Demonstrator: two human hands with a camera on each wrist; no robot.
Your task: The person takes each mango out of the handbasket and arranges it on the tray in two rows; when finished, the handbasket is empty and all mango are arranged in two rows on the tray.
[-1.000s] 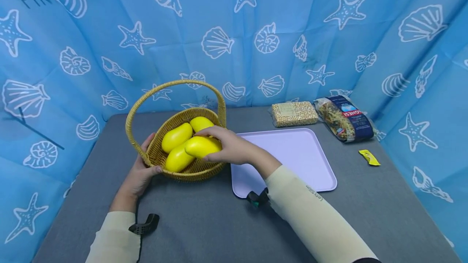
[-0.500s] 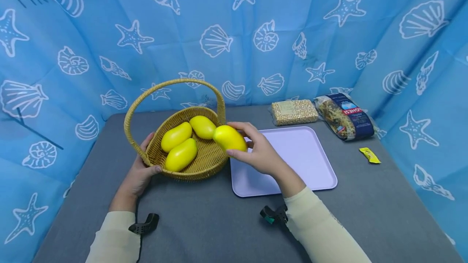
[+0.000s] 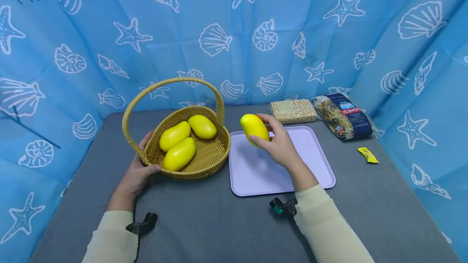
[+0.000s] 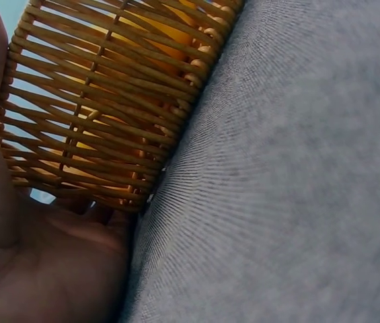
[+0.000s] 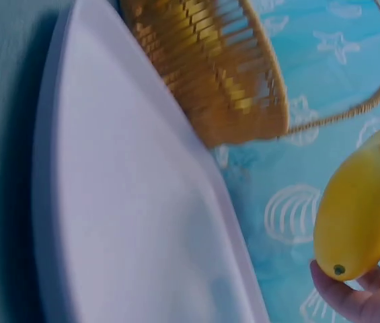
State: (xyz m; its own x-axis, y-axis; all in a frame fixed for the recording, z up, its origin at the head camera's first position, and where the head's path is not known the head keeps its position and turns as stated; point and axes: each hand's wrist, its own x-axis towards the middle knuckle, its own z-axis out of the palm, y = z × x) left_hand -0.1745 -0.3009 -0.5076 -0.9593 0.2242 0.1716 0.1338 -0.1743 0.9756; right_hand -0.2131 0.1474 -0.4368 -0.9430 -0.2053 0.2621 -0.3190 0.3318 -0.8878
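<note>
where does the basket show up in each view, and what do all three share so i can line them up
Head: left of centre, the basket stands on the table, its handle arching above.
Left wrist: upper left, the basket slants across the picture, beside the left hand.
Right wrist: top middle, the basket is blurred, past the tray.
Shared landmark: yellow fruit inside, seen through the weave in both wrist views.

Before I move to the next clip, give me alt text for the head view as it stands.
A person's right hand holds a yellow mango above a lilac tray, while the left hand grips a handled wicker basket holding three more mangoes. At the back right lie a packet of pale grains, an AGNESI bag and, nearer, a small yellow packet.
</note>
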